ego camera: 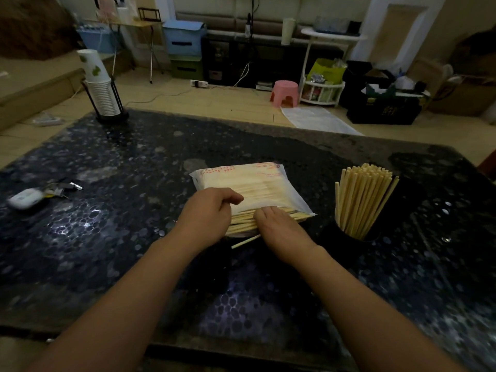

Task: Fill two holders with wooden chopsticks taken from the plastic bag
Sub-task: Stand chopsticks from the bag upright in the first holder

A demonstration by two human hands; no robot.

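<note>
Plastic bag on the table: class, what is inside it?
The plastic bag holds wooden chopsticks, ends protruding at its near opening. Both hands cover part of them.

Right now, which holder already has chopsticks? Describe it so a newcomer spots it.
On the dark speckled table, look right of the plastic bag that both hands work at. The dark holder stands there upright, with pale wooden chopsticks fanning out of its top, the only upright bundle on the table.

Dark speckled table (120,237) under chopstick bag (241,181), holder (346,234), cup rack (107,103).
</note>
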